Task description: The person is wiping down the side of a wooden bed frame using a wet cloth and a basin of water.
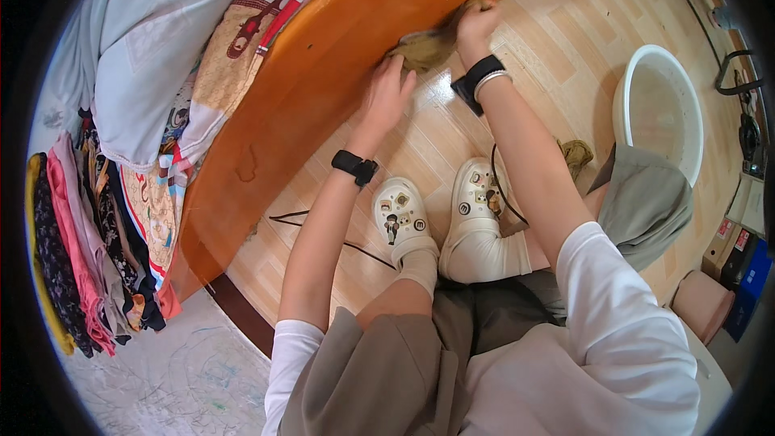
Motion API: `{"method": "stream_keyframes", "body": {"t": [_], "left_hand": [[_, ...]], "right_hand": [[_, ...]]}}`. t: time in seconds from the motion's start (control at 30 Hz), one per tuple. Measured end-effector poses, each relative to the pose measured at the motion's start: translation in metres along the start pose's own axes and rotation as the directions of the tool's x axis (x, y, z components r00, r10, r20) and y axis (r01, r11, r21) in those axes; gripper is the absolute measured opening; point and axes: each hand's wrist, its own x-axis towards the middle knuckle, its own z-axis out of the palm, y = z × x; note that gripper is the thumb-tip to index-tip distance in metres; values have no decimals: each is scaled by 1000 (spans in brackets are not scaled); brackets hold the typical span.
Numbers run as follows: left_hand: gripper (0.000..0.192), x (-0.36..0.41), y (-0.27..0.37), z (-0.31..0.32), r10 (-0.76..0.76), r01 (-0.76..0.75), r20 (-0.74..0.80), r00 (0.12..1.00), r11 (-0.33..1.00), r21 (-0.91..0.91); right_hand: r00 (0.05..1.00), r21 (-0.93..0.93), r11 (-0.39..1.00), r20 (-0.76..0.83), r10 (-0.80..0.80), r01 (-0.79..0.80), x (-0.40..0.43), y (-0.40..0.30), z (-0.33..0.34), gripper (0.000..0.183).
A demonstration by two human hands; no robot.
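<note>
An olive-brown cloth, blurred by motion, hangs between my hands beside the orange wooden bed panel. My right hand is closed around its upper right end. At the cloth's lower left end are the fingers of my left hand, with the thumb apart; whether they grip it is not clear. Under the right forearm, a second olive cloth lies crumpled on the wood-patterned floor. To the right stands a white plastic basin holding what looks like cloudy water, partly covered by my trouser leg.
Folded clothes and pale bedding lie left of the panel. My white clogs are on the floor, near a thin black cable. Boxes and a pinkish container stand at the right edge.
</note>
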Motion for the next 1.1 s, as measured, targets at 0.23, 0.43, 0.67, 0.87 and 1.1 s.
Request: {"method": "stream_keyframes", "body": {"t": [0.23,0.43,0.67,0.87,1.1], "left_hand": [[35,-51,-53,-2,-138,140,69,988,990,-29],[38,-97,-65,-14,-317,292,-68,946,925,-243],[48,-107,-60,-11,-488,429,-36,872,797,-425],[57,-98,-62,-2,-423,388,-7,906,839,-382],[59,-89,-11,-23,-296,215,-127,947,875,-434]], "right_hand": [[812,-71,961,555,-183,266,-124,-23,-37,12],[470,313,918,790,-395,245,-182,-42,-65,15],[733,-68,956,658,-171,285,-101,15,-38,18],[876,-173,947,452,-168,271,-52,26,-28,15],[771,132,921,511,-381,367,-118,-34,-39,15]]}}
